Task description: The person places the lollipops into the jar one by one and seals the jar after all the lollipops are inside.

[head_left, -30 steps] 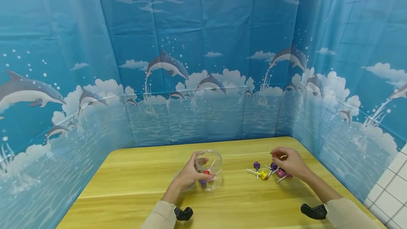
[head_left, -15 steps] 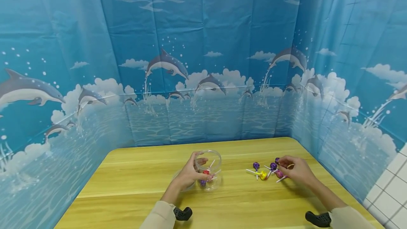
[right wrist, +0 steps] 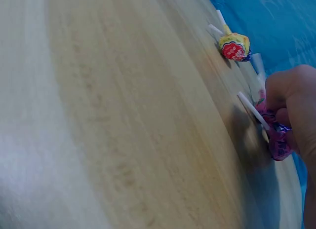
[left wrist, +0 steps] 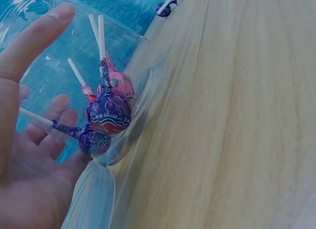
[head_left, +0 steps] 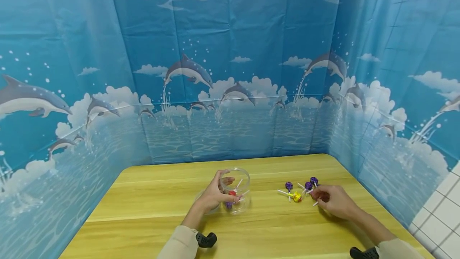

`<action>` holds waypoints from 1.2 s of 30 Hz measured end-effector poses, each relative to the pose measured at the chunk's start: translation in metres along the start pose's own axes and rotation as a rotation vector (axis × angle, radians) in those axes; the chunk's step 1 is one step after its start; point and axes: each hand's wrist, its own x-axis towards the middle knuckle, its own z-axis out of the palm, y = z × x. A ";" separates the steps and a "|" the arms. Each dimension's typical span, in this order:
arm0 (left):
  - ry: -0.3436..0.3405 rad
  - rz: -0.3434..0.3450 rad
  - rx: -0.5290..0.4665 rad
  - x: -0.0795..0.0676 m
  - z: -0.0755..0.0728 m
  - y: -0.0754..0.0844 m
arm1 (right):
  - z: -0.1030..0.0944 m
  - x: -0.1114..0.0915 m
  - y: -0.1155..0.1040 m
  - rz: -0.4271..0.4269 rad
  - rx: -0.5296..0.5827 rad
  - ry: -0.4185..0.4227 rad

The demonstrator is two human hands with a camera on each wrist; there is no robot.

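Observation:
My left hand grips a clear plastic jar standing on the table, thumb in front and fingers behind. Inside it lie several wrapped lollipops, among them a purple one and a pink one. To the right, my right hand pinches a pink lollipop low over the table, its fingers partly hiding the candy. A second, purple-pink lollipop shows right under those fingers. Close by lie a yellow lollipop and several purple ones, including a left one and a far one.
Partly hidden behind the left hand, a clear round lid lies on the wooden table. A blue dolphin-print curtain hangs along the table's back and sides. White tiles show at the far right.
My right hand has come down and toward me to the pink lollipop, uncovering the far purple lollipop. The left hand and jar have stayed in place.

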 end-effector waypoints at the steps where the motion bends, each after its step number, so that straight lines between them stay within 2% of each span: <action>1: 0.001 0.000 -0.001 0.000 0.000 -0.001 | 0.000 0.000 0.001 -0.016 -0.014 -0.013; 9: -0.003 0.004 0.005 0.000 -0.001 -0.002 | 0.005 0.000 0.007 -0.156 -0.138 -0.069; 15: 0.002 0.002 0.012 -0.001 -0.002 0.000 | 0.000 0.008 0.007 -0.333 -0.245 -0.092; 18: 0.002 0.001 0.013 -0.001 -0.001 0.001 | -0.003 0.011 0.007 -0.364 -0.271 -0.108; 24: 0.000 -0.017 0.003 -0.002 0.000 0.000 | -0.007 0.017 0.001 -0.294 -0.274 -0.120; 30: 0.009 -0.021 -0.009 -0.002 -0.001 -0.001 | -0.015 0.028 -0.012 -0.161 -0.175 -0.101; 36: 0.003 -0.014 -0.004 -0.001 0.000 -0.001 | -0.022 0.037 -0.025 -0.122 -0.079 -0.035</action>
